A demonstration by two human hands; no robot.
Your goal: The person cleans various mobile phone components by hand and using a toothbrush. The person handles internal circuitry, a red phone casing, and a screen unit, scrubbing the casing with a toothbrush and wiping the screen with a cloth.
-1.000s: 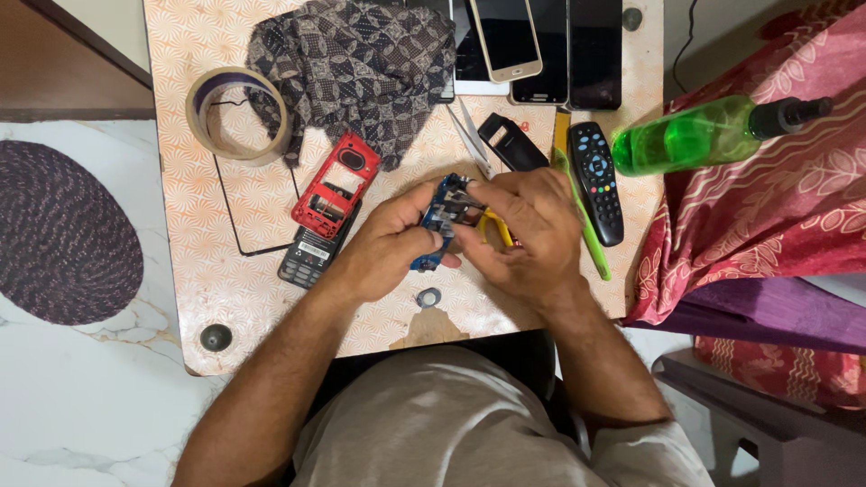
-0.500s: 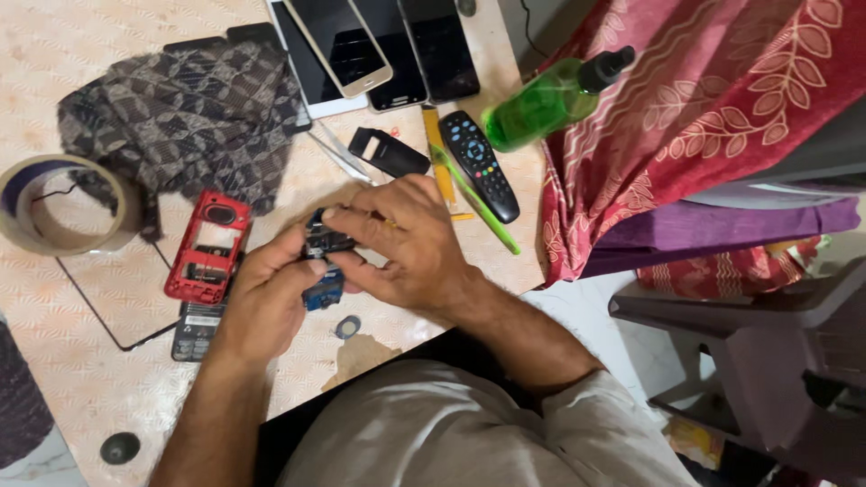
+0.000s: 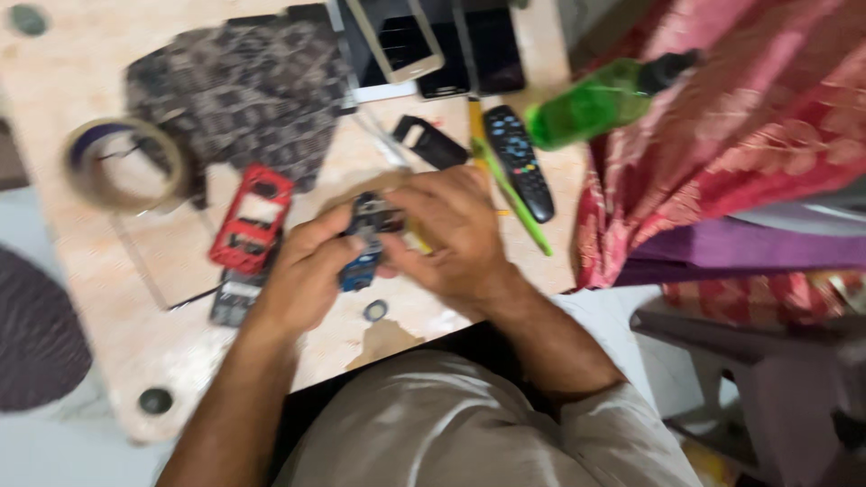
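Both my hands hold a small blue circuit board with dark parts point(image 3: 365, 242) above the table's front edge. My left hand point(image 3: 307, 271) grips its lower left side. My right hand point(image 3: 446, 234) covers its right side, with a yellow tool handle point(image 3: 418, 240) showing under the fingers. The picture is blurred, so finer detail is lost. A small ring-shaped part point(image 3: 374, 310) lies on the table just below the board.
A red phone frame point(image 3: 253, 218) and a dark keypad point(image 3: 236, 298) lie left of my hands. Behind are a tape roll point(image 3: 122, 164), patterned cloth point(image 3: 239, 95), phones point(image 3: 406, 41), black remote point(image 3: 519, 162), green bottle point(image 3: 595, 104). Red fabric point(image 3: 722, 153) drapes at right.
The camera has swung, so the table shifted in view. My hands stay together on the circuit board, turned slightly.
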